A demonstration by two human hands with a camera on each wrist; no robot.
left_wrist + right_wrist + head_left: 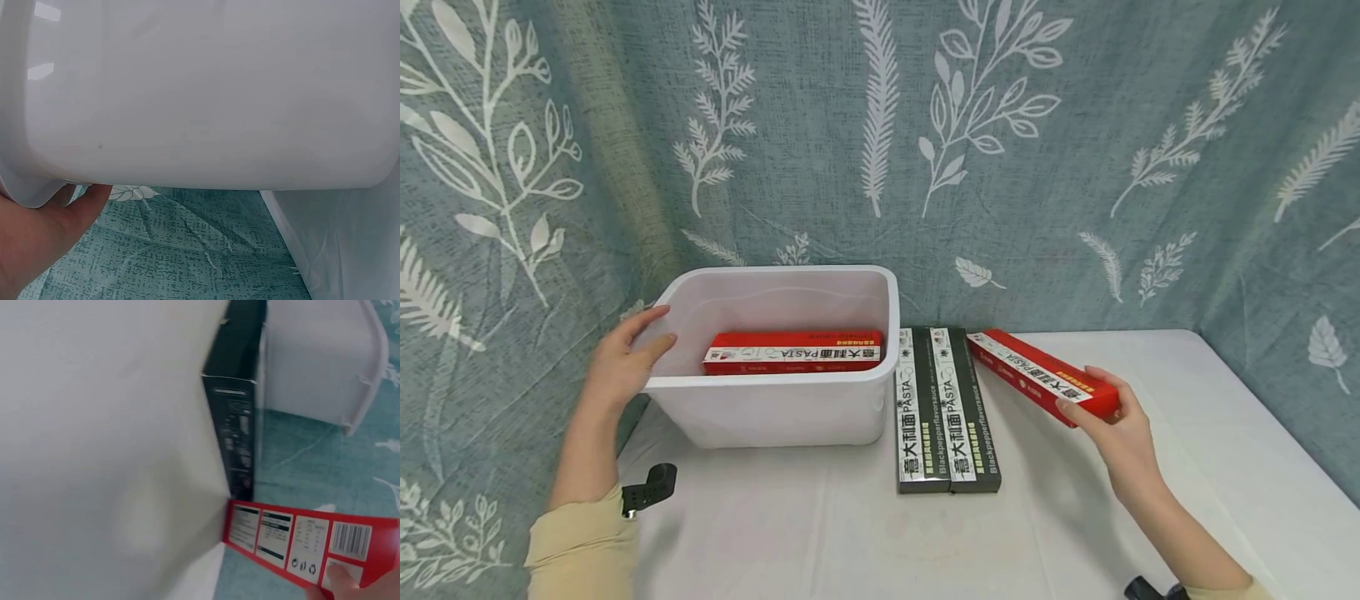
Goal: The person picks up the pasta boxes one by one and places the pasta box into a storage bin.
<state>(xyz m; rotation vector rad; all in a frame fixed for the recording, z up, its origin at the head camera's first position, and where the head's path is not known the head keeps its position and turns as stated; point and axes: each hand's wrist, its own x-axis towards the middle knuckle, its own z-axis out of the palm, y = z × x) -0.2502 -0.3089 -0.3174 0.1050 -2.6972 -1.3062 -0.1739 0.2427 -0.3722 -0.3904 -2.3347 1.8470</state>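
Note:
My left hand grips the left rim of a white plastic bin, whose outer wall fills most of the left wrist view. Inside the bin lies a red pasta box. My right hand holds another red pasta box by its near end, thumb on one side and fingers on the other. That box is tilted, its near end raised and its far end low by the black boxes. In the right wrist view its printed back with a barcode faces the camera.
Two black pasta boxes lie side by side on the white-covered table, just right of the bin. A blue-green curtain with white leaf patterns hangs behind and along the sides.

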